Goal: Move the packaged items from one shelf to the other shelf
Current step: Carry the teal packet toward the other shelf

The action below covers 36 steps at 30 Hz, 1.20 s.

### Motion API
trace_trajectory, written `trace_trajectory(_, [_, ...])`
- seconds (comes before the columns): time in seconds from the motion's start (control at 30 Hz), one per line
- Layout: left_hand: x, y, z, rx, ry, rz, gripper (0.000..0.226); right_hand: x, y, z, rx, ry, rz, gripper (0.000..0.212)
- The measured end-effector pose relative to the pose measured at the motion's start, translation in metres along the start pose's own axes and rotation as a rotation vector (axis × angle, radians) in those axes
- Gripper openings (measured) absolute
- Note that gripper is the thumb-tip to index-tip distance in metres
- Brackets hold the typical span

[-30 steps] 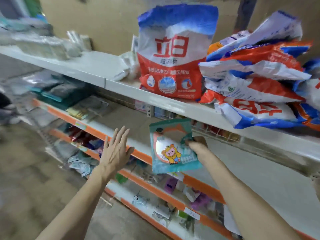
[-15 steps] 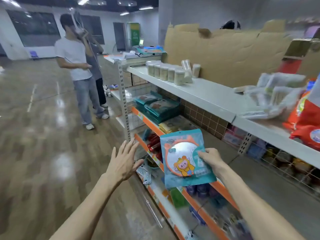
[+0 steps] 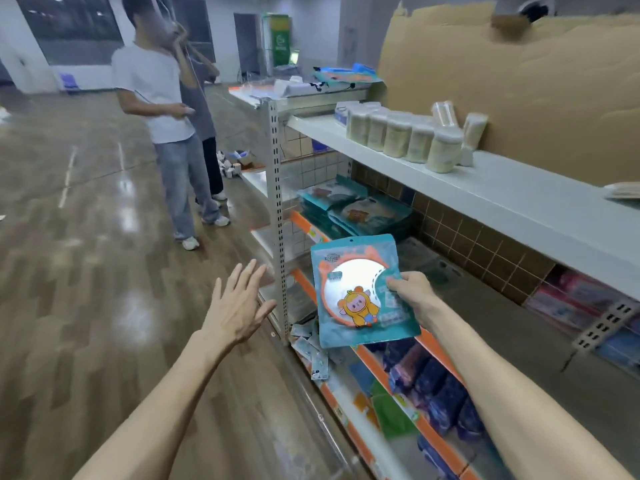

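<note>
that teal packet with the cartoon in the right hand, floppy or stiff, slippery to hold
The teal packet probably stays fairly stiff: pinched at one edge by the right hand, it stands flat without drooping. Its glossy film may be slippery. It looks light.

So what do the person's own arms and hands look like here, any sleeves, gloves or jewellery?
Both forearms are bare up to the frame edge, with no sleeves in view. The left hand and right hand wear no gloves, and no rings, watch or bracelets show on the fingers or wrists. No markings or cables are visible.
</note>
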<state>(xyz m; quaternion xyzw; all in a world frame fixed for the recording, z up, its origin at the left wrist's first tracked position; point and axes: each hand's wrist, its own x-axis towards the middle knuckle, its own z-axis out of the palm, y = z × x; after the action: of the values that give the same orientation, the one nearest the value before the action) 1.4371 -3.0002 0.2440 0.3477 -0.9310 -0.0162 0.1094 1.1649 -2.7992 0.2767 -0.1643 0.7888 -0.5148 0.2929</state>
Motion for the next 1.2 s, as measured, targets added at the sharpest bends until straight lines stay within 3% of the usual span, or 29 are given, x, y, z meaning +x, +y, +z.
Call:
trace_trajectory(0.4, [0.207, -0.085, 0.021, -0.033, -0.003, 0.046, 0.075, 0.175, -0.078, 0.090, 0.020, 0.029, -0.017, 0.003])
trace_trajectory(0.63, [0.303, -0.113, 0.040, -0.021, -0.010, 0.246, 0.079, 0.241, -0.103, 0.128, 0.073, 0.124, 0.049, 0.013])
trace_trajectory(0.73, [0.348, -0.107, 0.051, -0.084, -0.049, 0.371, 0.076, 0.257, -0.100, 0.132, 0.102, 0.209, 0.100, 0.007])
trace_trajectory(0.87, [0.405, -0.093, 0.062, -0.108, -0.071, 0.545, 0.077, 0.259, -0.096, 0.122, 0.161, 0.409, 0.185, 0.036])
trace_trajectory(1.0, [0.447, -0.080, 0.076, -0.098, -0.121, 0.653, 0.077, 0.254, -0.093, 0.112, 0.278, 0.593, 0.284, 0.028])
trace_trajectory(1.13, [0.474, -0.060, 0.087, -0.119, -0.156, 0.747, 0.074, 0.260, -0.084, 0.106, 0.371, 0.718, 0.351, 0.041])
trace_trajectory(1.2, [0.488, -0.046, 0.090, -0.103, -0.167, 0.772, 0.072, 0.267, -0.084, 0.102, 0.418, 0.748, 0.390, 0.031])
